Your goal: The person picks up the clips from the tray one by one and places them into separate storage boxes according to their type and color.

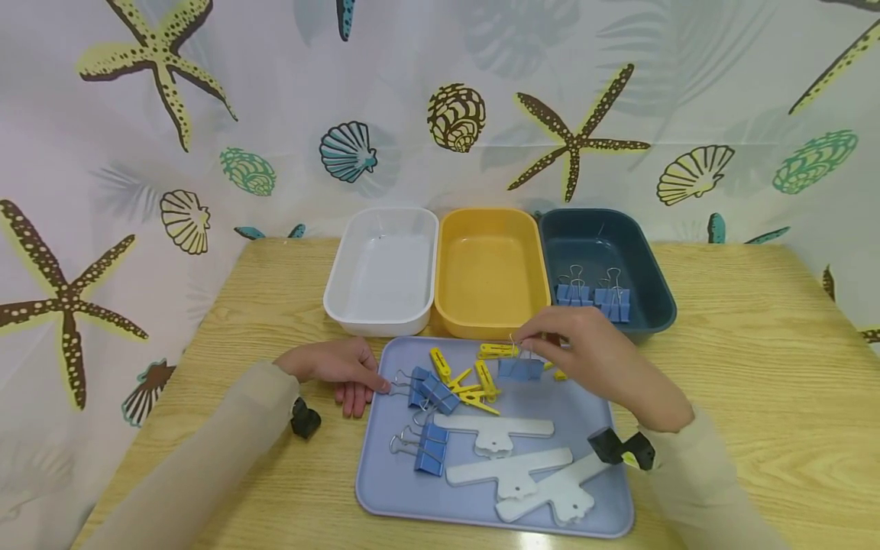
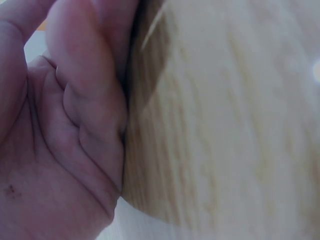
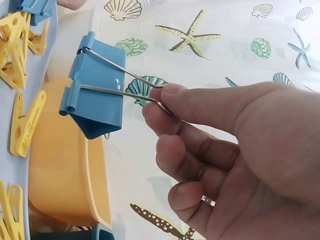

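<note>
My right hand (image 1: 587,351) pinches a blue binder clip (image 1: 520,369) by its wire handles, between thumb and fingertips. In the right wrist view that clip hangs from the hand with its body pointing away. Beneath it is the lilac tray (image 1: 399,500), where several yellow clothespins (image 1: 484,380) lie around the middle. More blue binder clips (image 1: 431,448) are grouped at the tray's left, and 3 white sealing clips (image 1: 509,470) at its front. At the tray's left rim rests my left hand (image 1: 347,370), fingers loosely curled, one fingertip beside a clip's wire handle; the left wrist view shows its curled fingers against the wood.
Behind the tray stand three bins side by side: a white bin (image 1: 381,321), a yellow bin (image 1: 474,325) and a navy bin (image 1: 653,298) with blue binder clips inside. They stand on a wooden table (image 1: 749,336) in front of a patterned cloth (image 1: 412,69).
</note>
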Demonstrator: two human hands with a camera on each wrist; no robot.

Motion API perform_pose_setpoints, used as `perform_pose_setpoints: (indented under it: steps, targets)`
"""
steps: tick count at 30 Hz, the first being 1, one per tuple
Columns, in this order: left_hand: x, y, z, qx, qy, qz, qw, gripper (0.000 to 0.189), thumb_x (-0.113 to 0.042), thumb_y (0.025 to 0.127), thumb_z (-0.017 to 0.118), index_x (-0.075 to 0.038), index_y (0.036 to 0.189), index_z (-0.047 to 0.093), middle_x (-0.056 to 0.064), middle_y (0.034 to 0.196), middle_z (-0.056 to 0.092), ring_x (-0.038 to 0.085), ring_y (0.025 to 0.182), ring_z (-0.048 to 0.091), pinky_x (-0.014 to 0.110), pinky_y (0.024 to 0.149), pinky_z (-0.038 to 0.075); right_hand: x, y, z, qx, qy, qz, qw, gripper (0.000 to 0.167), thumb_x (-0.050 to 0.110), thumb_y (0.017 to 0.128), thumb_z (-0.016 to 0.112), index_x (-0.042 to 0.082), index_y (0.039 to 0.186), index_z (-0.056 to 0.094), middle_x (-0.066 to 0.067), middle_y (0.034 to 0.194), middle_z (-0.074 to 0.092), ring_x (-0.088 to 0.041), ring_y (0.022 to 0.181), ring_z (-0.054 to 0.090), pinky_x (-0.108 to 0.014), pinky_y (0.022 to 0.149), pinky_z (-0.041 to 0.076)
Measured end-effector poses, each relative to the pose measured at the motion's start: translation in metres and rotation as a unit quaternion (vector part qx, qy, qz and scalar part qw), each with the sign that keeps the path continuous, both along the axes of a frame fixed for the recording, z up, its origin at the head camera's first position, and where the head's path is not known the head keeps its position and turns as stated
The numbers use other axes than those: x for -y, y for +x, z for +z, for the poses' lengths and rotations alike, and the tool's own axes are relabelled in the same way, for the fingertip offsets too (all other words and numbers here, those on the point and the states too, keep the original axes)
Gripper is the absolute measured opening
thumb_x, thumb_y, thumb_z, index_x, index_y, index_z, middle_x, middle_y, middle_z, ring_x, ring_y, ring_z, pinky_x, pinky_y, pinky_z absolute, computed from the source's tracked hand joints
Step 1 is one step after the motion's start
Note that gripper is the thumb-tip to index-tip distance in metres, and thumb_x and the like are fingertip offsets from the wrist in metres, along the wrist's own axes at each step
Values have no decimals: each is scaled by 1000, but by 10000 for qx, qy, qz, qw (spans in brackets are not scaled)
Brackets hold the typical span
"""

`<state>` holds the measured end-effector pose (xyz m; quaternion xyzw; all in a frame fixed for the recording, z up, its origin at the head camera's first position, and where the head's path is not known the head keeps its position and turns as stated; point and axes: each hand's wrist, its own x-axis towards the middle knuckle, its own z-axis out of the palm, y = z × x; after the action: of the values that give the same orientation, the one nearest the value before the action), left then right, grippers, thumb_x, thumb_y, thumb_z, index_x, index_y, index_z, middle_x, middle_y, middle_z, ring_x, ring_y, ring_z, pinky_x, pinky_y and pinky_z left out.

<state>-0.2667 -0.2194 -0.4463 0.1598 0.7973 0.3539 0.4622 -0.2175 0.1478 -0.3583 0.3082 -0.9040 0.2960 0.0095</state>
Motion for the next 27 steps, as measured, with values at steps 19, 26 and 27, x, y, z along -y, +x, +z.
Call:
perform_pose_setpoints:
  steps: [19, 26, 27]
  targets:
    - [0, -1, -1, 100, 37, 35, 9999, 39, -36, 91, 65, -3, 71, 68, 10, 64, 72, 12, 50, 67, 18, 42, 47, -19, -2, 10, -451, -7, -206, 9988, 14, 9, 85, 71, 15, 98, 74, 5, 89, 72, -6, 75, 58, -20, 66, 52]
    - [0, -1, 0, 155, 62, 75, 9998, 39, -36, 91, 65, -2, 71, 68, 11, 65, 72, 13, 50, 67, 18, 43, 47, -22, -2, 13, -511, 68, -286, 9983, 13, 9, 86, 71, 15, 97, 74, 3, 86, 71, -7, 72, 55, -20, 62, 49]
    - [0, -1, 0, 155, 60, 71, 9998, 39, -36, 91, 64, -2, 71, 68, 10, 65, 72, 13, 50, 67, 18, 43, 47, -22, -3, 13, -521, 80, -301, 9982, 13, 10, 86, 71, 15, 97, 74, 3, 86, 71, -7, 71, 55, -20, 62, 49]
